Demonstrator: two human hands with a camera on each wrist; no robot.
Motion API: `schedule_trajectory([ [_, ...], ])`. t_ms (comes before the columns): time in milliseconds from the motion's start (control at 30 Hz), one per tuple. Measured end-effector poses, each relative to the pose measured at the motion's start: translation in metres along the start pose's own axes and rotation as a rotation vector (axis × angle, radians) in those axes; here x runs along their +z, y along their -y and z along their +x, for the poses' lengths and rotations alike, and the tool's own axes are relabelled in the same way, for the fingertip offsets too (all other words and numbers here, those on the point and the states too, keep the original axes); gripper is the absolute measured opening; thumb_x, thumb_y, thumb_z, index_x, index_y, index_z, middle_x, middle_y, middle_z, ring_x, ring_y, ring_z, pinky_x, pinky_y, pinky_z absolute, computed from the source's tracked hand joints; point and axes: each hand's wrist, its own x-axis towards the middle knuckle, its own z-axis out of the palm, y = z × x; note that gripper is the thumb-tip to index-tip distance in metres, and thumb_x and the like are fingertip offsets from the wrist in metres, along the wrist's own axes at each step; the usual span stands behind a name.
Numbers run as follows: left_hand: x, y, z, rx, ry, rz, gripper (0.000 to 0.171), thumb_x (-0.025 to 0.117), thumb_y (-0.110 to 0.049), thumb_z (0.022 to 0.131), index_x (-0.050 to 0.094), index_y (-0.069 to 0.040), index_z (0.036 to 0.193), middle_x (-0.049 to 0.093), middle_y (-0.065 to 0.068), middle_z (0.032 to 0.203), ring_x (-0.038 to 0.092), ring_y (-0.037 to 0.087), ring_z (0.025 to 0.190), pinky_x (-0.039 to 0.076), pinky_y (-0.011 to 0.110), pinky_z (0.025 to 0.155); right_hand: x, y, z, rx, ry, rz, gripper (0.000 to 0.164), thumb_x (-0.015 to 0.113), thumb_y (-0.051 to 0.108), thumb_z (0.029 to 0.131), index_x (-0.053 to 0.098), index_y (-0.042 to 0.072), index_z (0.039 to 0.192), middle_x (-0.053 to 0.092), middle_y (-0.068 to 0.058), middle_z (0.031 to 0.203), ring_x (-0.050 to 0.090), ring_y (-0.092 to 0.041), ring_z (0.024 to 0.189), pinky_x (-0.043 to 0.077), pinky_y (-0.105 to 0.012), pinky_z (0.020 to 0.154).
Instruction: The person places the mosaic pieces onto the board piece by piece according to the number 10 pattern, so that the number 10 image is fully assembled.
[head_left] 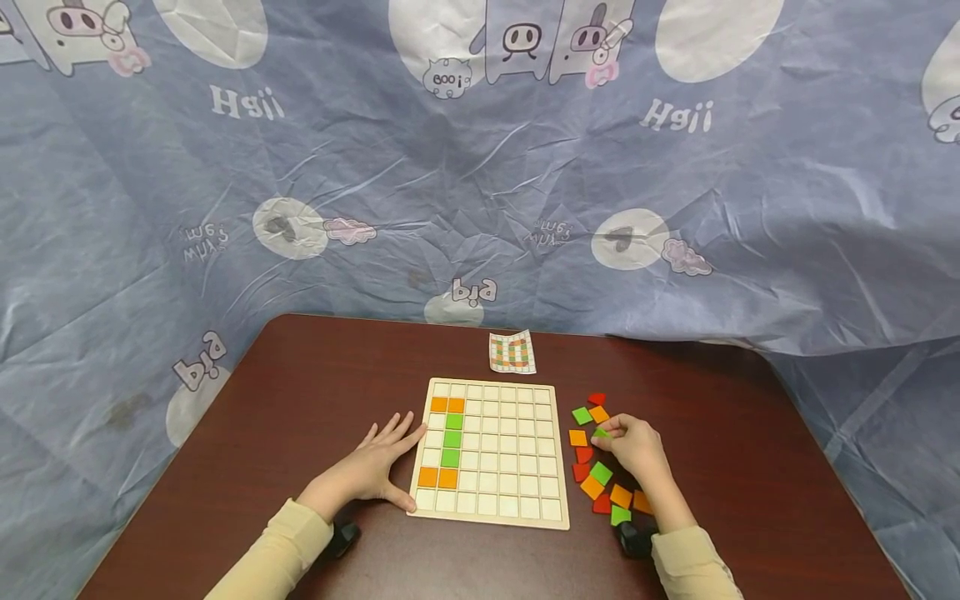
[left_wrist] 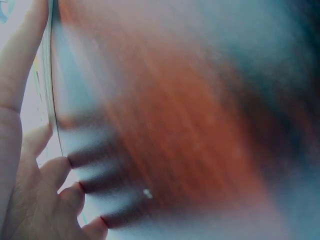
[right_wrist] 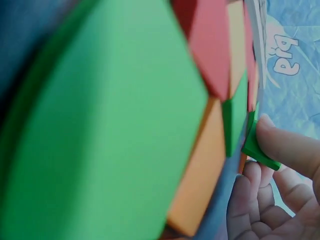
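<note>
My right hand (head_left: 636, 448) pinches a green square tile (right_wrist: 259, 150) between thumb and fingers, over the loose tiles right of the board. In the right wrist view the tile is tilted, with the thumb on its face. My left hand (head_left: 372, 465) lies with fingers spread at the left edge of the pale wooden grid board (head_left: 498, 521), thumb near its lower left corner. On the board, green tiles (head_left: 452, 440) stand in a column of three in the second column. A pair of orange tiles (head_left: 447, 405) sits above them and another orange pair (head_left: 437, 477) below.
Loose green, orange and red tiles (head_left: 592, 487) lie scattered right of the board, some touching. Behind the board a small printed pattern card (head_left: 513, 352) lies slightly curled. The dark brown table (head_left: 360, 367) ends at a blue patterned cloth (head_left: 420, 192) hanging behind.
</note>
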Motion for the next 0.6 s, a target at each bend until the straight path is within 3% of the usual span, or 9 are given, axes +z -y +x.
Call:
schedule_trajectory([
  [300, 0.000, 0.001, -0.002, 0.010, -0.003, -0.003, 0.125, 0.086, -0.058, 0.057, 0.027, -0.012, 0.157, 0.013, 0.023, 0.163, 0.009, 0.044, 0.151, 0.011, 0.067, 0.117, 0.006, 0.022, -0.008, -0.046, 0.039, 0.101, 0.029, 0.079, 0.020, 0.083, 0.068, 0.001, 0.102, 0.072, -0.014, 0.093, 0.066, -0.023, 0.082, 0.050, -0.029, 0.066],
  [600, -0.001, -0.001, -0.001, -0.001, 0.011, -0.010, 0.124, 0.085, -0.059, 0.058, 0.026, -0.013, 0.157, 0.012, 0.022, 0.164, 0.007, 0.043, 0.152, 0.011, 0.067, 0.117, 0.038, 0.056, -0.027, -0.079, 0.135, 0.231, 0.018, 0.080, 0.012, 0.081, 0.071, 0.006, 0.095, 0.071, -0.006, 0.091, 0.066, -0.014, 0.078, 0.052, -0.026, 0.066],
])
